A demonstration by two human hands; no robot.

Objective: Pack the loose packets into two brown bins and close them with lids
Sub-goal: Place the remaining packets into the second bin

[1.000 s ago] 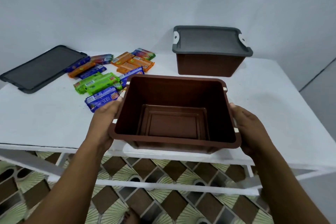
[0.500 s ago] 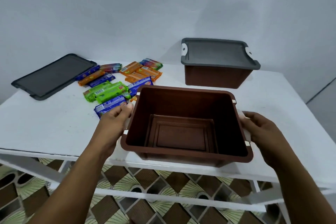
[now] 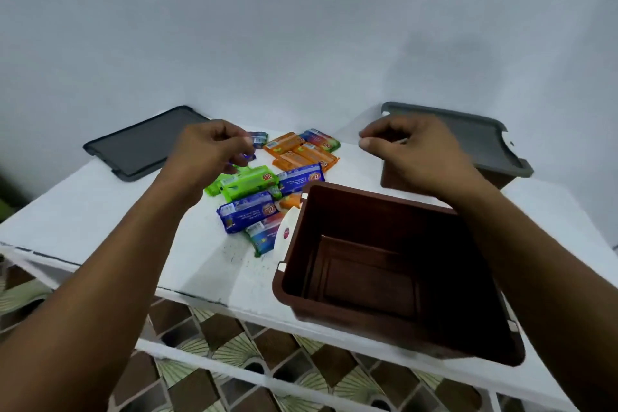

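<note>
Your left hand (image 3: 214,152) hovers over the far end of the packets (image 3: 249,212) with its fingers curled. Its fingertips meet a small blue packet (image 3: 259,139), but blur hides whether they pinch it. Your right hand (image 3: 418,150) hangs loosely curled and holds nothing. It sits in front of the lidded brown bin (image 3: 394,177) and covers much of that bin's near wall.

The open brown bin (image 3: 378,199) sits mouth up at the near edge of the white table (image 3: 100,217), long axis left to right. Your right forearm cuts off its right end. A white latch (image 3: 286,234) shows on its left end.

The packets lie flat just left of it, most lengthwise left to right, some overlapping. The loose grey lid (image 3: 143,140) lies flat at the far left.
</note>
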